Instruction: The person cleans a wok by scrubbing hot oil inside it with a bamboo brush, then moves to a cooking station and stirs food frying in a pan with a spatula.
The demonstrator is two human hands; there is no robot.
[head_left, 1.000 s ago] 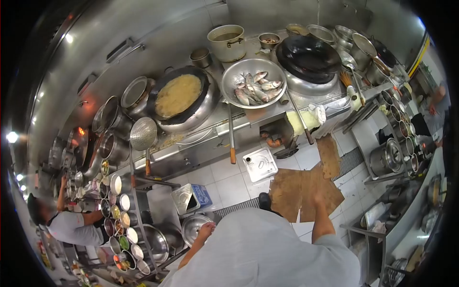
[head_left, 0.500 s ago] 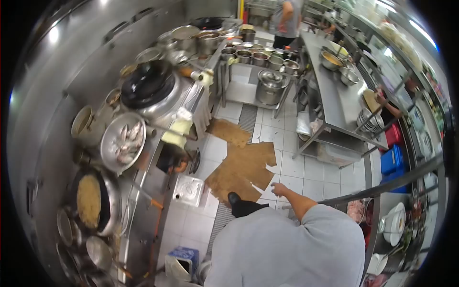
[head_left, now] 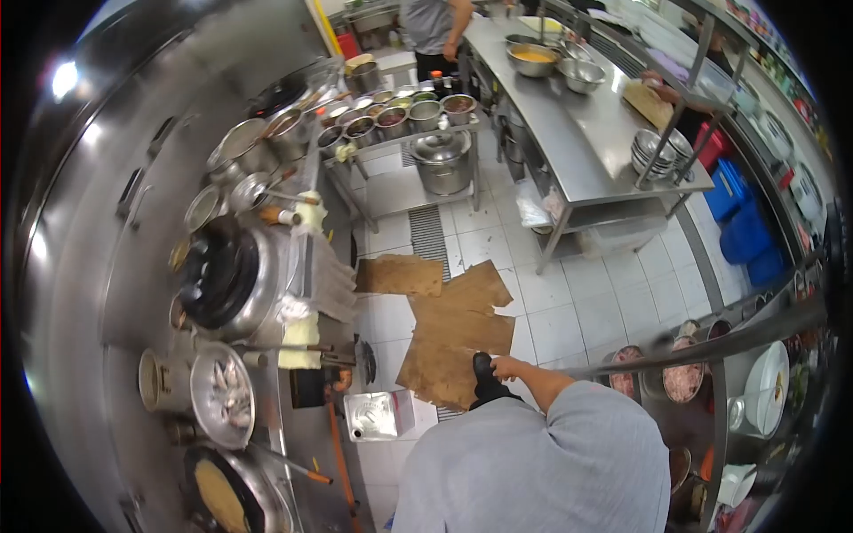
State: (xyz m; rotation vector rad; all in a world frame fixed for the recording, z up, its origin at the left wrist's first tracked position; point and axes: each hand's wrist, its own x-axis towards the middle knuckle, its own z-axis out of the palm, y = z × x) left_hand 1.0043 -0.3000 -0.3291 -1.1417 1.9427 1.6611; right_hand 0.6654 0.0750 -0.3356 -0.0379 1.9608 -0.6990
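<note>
Pots and pans now run down the left edge, since the view has swung round from the stove toward the aisle. A pale pot [head_left: 155, 382] stands there, with a black pan [head_left: 213, 275] above it and, lower down, a wok [head_left: 247, 489] of yellowish contents. Fish [head_left: 235, 400] lie in a metal bowl [head_left: 203, 377] between pot and wok. The left hand has dropped out of view, so I cannot tell what its grip is. Rightward on the floor sits a square tin [head_left: 371, 416], then torn brown cardboard [head_left: 462, 329], flat on the tiles. A black shoe [head_left: 484, 369] rests at its lower edge, and a co-worker [head_left: 431, 27] stands far up the aisle. Just beside the shoe is the right hand [head_left: 508, 367], fingers partly bent; whether it grips anything, I cannot tell. The turn leaves the fish and wok off to the left, probably out of easy reach. Farther right is a steel table [head_left: 595, 151].
</note>
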